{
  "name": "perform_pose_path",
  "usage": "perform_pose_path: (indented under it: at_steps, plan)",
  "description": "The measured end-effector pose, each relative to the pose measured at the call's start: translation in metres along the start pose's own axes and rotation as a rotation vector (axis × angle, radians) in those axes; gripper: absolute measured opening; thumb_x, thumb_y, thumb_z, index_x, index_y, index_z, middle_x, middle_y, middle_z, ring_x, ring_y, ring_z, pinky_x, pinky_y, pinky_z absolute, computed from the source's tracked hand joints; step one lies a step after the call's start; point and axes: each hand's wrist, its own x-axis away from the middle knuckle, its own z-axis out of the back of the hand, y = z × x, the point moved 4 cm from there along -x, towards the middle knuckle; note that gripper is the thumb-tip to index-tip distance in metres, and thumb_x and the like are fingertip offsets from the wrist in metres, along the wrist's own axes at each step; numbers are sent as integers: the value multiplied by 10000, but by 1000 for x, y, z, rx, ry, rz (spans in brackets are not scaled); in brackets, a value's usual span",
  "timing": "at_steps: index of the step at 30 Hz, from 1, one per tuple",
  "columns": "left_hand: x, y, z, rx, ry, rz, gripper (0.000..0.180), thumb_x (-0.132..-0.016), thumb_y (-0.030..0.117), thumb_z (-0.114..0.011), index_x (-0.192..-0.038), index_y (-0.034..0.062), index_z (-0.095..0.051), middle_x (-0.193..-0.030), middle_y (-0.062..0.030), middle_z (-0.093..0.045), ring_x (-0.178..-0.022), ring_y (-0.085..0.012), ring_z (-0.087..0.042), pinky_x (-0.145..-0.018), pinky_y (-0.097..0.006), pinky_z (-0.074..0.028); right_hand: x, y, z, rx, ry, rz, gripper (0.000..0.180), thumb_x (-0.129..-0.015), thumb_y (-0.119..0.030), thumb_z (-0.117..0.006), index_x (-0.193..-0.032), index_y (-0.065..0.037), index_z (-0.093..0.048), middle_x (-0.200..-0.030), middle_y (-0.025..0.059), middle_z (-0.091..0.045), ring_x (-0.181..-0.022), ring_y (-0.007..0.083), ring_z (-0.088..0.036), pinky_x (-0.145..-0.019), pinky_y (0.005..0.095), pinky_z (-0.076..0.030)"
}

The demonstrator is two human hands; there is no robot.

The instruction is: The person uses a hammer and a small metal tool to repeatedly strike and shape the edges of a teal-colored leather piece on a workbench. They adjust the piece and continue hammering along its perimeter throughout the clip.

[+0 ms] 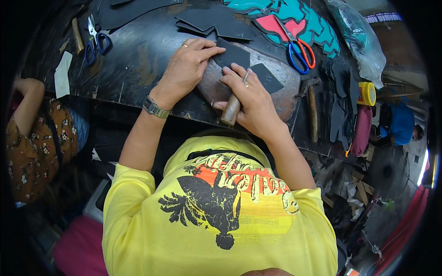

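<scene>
My left hand [186, 66] rests with its fingers stretched out on the edge of a flat black piece [235, 54]. In my right hand [253, 99] is an awl-like tool [231, 110] with a worn wooden handle. Its thin metal shaft shows between the fingers and points away from me. The right fingertips reach the near edge of the same black piece. Just right of them a second black piece [268, 78] lies on a worn brownish slab [285, 99]. Whether the tool's tip touches anything, I cannot tell.
More black pieces [214, 25] lie beyond my hands. Blue-and-red scissors [297, 50] rest by teal and pink cut pieces [281, 25]. A hammer [313, 110] lies right of the slab, blue-handled scissors [95, 43] far left. At the left edge sits another person [41, 138].
</scene>
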Motion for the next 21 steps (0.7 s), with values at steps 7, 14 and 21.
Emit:
perform_pose_path:
  at_steps: [7,14,21]
  plan:
    - [-2,0,-2,-10,-10,-2,339,-943,0,-645,-1246,91,-769,-1239,-101,-707,-1188,-315,-632,-1044,-420,-517,-4,-3,-17,72,24,31,688,-851,-302,-860,-1415,-54,-555,-1525,237,-551,-1497,440,-432,-1235,601,-321]
    - [-5,2,3,21,22,-1,327,-911,-3,-680,-1207,89,-782,-1200,-91,-722,-1165,-316,-635,-1021,-415,-528,29,-24,4,-295,-109,113,595,-821,-316,-897,-1269,-22,-640,-1292,225,-682,-1219,400,-658,-1052,479,-514]
    - [-9,15,22,-43,125,-188,332,-809,-2,-783,-1118,113,-817,-1153,-70,-726,-1148,-296,-640,-991,-393,-538,60,-2,40,-709,137,-192,623,-903,-499,-837,-1158,50,-691,-981,146,-783,-970,247,-772,-876,374,-591]
